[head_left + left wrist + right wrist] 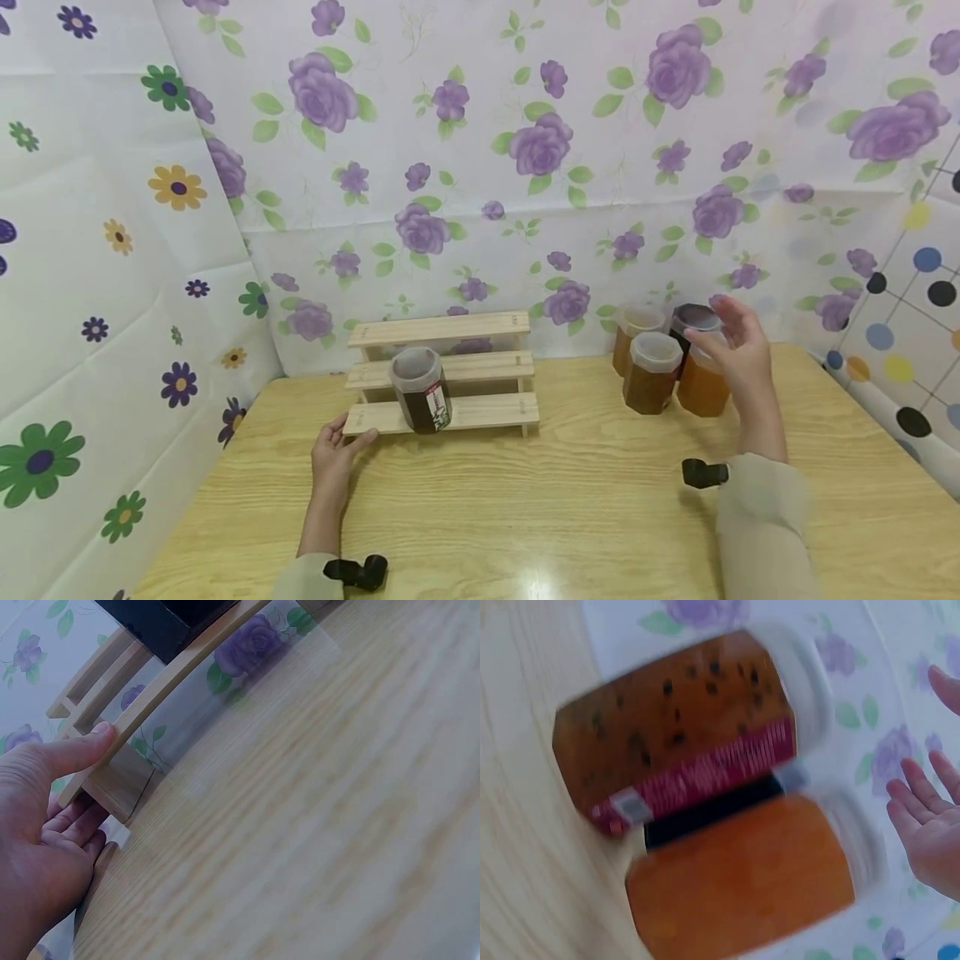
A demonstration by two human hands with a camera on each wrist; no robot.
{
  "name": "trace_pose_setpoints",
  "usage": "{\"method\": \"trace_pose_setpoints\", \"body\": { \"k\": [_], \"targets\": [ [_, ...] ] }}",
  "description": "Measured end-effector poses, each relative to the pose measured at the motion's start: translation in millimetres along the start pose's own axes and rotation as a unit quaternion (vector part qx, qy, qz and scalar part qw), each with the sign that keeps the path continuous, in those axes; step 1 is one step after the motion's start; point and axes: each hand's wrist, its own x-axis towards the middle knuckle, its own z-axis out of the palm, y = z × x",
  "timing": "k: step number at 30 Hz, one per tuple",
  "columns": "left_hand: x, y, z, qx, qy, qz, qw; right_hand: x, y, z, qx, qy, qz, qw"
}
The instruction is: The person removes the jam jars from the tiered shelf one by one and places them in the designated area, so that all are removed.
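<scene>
A three-step wooden rack (pixel 491 410) stands against the back cloth, left of the middle. My left hand (pixel 333 458) holds the left end of its lowest step, thumb on top, fingers underneath in the left wrist view. On that step sits a dark-filled jar (pixel 420 404) with a pale lid and a label. My right hand (pixel 742 354) hovers over a cluster of jars at the right, fingers apart and gripping nothing. Nearest it is an orange jar (pixel 703 390); beside that stands a brown jar (pixel 649 385) with dark specks and a magenta label (pixel 705 776).
Behind those two are a dark jar (pixel 694 317), partly hidden, and an amber jar (pixel 622 348). All rest on a wood-grain table (pixel 540 508). Flowered cloth (pixel 480 167) hangs at the back, with more patterned cloth along the left and right sides.
</scene>
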Motion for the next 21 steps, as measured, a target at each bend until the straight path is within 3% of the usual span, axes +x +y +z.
{"method": "trace_pose_setpoints", "body": {
  "k": [4,10,21],
  "targets": [
    [0.1,1.3,-1.7,-0.005,0.000,0.001,1.0000,1,-5,22,0.007,-0.037,-0.003,0.999],
    [-0.4,-2.4,1.1,-0.008,-0.010,0.005,0.9999,-10,-11,62,-0.018,-0.094,-0.039,0.995],
    [0.0,-1.2,-2.0,0.007,-0.009,0.014,0.9998,-20,-5,151,-0.025,-0.237,-0.070,0.969]
  ]
}}
